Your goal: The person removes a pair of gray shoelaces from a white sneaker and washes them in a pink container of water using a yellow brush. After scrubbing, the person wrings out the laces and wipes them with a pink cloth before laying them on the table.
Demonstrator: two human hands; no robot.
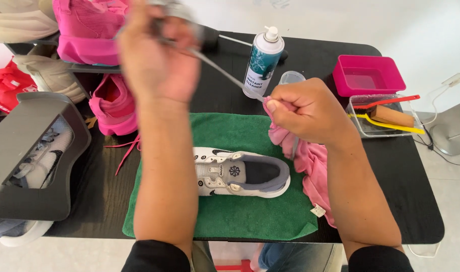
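On the black table's right side, a pink tub holds shallow water, and beside it a clear tray contains a red-handled brush, a yellow-handled brush and a brown block. Behind the green towel stands a white spray can with a teal label, a clear cup next to it. A white and grey shoe lies on the towel. The left hand, blurred, grips one end of a grey shoelace; the right hand pinches it inside a pink cloth. Pink shoes sit at left.
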